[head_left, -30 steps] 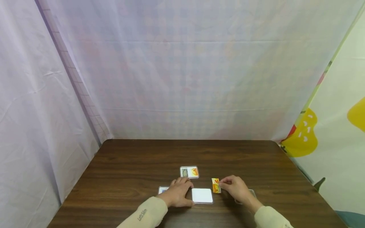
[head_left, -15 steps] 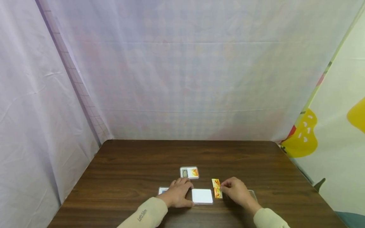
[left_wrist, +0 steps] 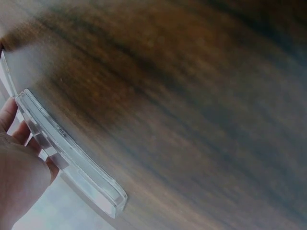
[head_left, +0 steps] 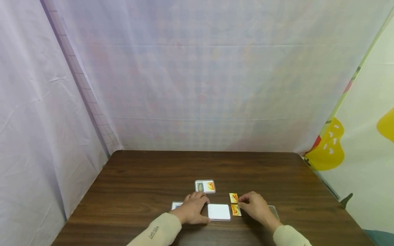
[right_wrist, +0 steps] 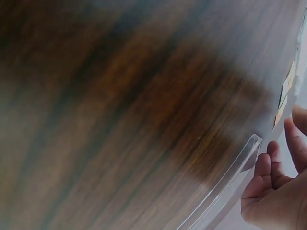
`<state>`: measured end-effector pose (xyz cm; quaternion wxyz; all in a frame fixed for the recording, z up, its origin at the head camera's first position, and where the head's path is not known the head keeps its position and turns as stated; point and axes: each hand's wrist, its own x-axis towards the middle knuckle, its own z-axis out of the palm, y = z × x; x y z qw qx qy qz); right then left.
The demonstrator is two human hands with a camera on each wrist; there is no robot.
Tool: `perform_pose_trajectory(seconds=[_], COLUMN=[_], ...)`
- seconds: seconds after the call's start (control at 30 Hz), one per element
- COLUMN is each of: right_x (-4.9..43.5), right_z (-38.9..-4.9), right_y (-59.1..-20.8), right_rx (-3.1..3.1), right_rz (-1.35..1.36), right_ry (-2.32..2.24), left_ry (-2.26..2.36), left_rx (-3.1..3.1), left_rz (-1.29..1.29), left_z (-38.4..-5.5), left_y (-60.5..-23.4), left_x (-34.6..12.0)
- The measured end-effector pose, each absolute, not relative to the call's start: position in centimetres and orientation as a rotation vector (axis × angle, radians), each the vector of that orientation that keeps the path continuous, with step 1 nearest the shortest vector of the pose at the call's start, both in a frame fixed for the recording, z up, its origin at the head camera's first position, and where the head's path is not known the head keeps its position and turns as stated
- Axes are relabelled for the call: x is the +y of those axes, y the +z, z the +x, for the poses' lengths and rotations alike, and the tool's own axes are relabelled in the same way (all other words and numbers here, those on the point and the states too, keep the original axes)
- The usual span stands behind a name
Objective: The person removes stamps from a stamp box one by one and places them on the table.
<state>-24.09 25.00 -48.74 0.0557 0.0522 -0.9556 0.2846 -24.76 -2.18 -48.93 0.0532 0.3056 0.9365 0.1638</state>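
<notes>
Two small yellow-and-red picture cards lie one behind the other on the table: the far card (head_left: pixel 233 197) and the near card (head_left: pixel 236 210), with a narrow gap between them. My right hand (head_left: pixel 254 207) has thumb and index finger together at the near card's upper right corner, pinching it. Relaxed fingers of my left hand (head_left: pixel 193 208) spread on the table, beside the left edge of a white card in a clear case (head_left: pixel 219 212). Under the left wrist another clear case (head_left: pixel 176 205) with a blue print is mostly hidden.
A clear case (head_left: pixel 205 186) with two pictures on white lies farther back. Partly covered by the right wrist is a clear plastic case piece (head_left: pixel 273 212). The brown wooden table (head_left: pixel 147 171) ends at a pale curtain (head_left: pixel 200 85).
The two picture cards have come apart. The near one has slid toward the body and slightly right with my right fingers at it; the left hand stays put.
</notes>
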Motion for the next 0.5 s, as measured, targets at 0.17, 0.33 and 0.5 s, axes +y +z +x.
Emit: perform_pose_trajectory(seconds=[0.17,0.33,0.5], right_x=[25.08,25.11,25.30], right_z=[-24.03,-23.95,-23.73], right_y=[-48.51,-47.94,-47.75], right_rx=[-2.892,-2.884,-2.889], right_rz=[0.161,0.174,0.181], right_ry=[0.889,0.953,1.005], left_ry=[0.493,0.492,0.486], left_rx=[2.848,2.853,2.852], left_rz=[0.922,0.920,0.927], left_z=[-24.78,-24.78,-24.71], left_y=[-48.95,-48.88,-48.98], left_x=[-2.09,-2.04,-2.04])
